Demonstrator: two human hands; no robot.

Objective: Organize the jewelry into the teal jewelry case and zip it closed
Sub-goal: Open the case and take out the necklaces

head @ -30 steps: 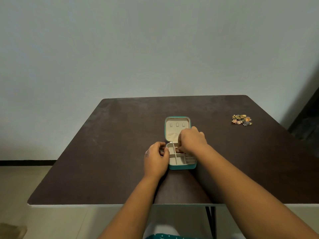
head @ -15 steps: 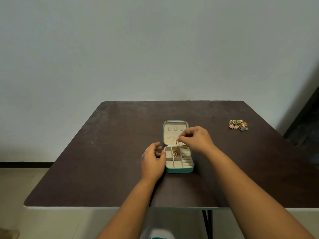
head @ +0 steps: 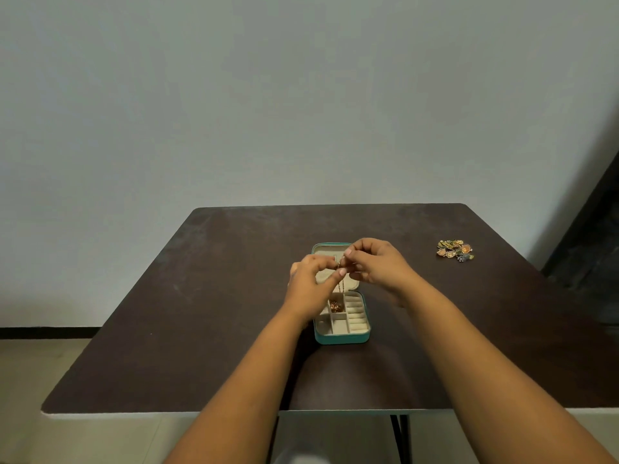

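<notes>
The teal jewelry case (head: 342, 338) lies open at the table's middle, its cream lid tilted back behind my hands. A thin gold chain (head: 339, 285) hangs down into a rear compartment, where its gold and orange pendant end (head: 336, 307) is bunched. My left hand (head: 310, 289) and my right hand (head: 378, 266) both pinch the chain's top end above the case, fingertips nearly touching. The other compartments and the ring rolls look empty.
A small pile of gold, orange and blue jewelry (head: 455, 250) lies at the far right of the dark brown table (head: 214, 329). A grey wall stands behind; a dark panel runs down the right edge. The table's near edge is below my forearms.
Both hands rose from the case. My right hand lifted the chain out of the compartment, and my left hand left the case's side and took the chain's top too.
</notes>
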